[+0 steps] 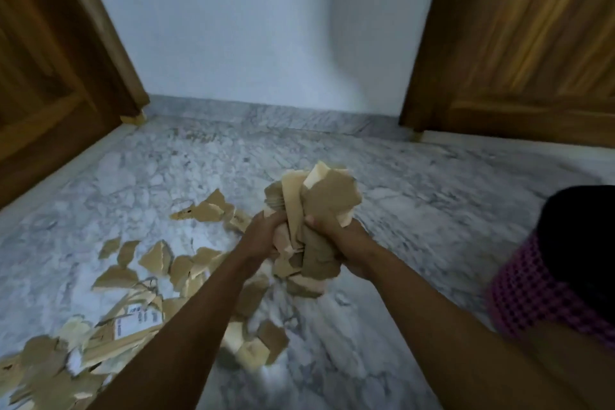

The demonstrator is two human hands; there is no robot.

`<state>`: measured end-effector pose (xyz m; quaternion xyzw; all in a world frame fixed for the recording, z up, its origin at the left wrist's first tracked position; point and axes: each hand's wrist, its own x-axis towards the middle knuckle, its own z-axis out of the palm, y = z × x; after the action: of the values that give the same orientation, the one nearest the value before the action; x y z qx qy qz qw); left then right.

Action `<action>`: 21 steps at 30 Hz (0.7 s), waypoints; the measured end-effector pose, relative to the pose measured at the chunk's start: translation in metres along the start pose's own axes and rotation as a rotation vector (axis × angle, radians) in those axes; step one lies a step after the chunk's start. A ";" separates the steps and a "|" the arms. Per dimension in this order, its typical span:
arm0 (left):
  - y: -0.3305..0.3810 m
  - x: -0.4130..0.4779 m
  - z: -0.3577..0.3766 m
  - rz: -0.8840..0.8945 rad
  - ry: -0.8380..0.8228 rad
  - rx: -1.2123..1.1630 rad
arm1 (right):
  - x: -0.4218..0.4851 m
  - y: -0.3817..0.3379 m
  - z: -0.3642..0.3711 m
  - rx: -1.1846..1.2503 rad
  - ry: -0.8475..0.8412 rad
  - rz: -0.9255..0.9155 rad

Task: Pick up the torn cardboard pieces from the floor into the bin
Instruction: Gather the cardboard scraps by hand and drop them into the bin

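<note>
Cardboard pieces (316,210) sit in one big bunch, with the left grip (266,236) and right grip (339,240) both squeezed tight on it above the floor (416,183). Many loose pieces (116,276) lie below; the bin (532,293) is near.

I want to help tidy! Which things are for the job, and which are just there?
For the job: cardboard bundle gripped by left hand and right hand; loose torn pieces; pink bin.
Just there: left door; right door; white wall.

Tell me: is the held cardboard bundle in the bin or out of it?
Out. The left hand and right hand grip the bundle over the floor, apart from the bin at the right.
</note>
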<state>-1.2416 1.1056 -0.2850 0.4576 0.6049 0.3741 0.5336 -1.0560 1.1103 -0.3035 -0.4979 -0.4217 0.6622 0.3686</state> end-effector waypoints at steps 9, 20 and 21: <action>0.103 0.011 0.163 0.295 -0.316 0.209 | -0.082 -0.068 -0.132 0.124 0.372 -0.174; 0.161 0.001 0.393 0.404 -0.614 0.248 | -0.188 -0.097 -0.329 0.096 0.795 -0.289; 0.164 -0.004 0.408 0.364 -0.619 0.266 | -0.194 -0.091 -0.344 0.089 0.830 -0.254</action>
<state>-0.8129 1.1368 -0.1914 0.7140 0.3673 0.2254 0.5518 -0.6704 1.0341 -0.2024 -0.6498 -0.2667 0.3728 0.6063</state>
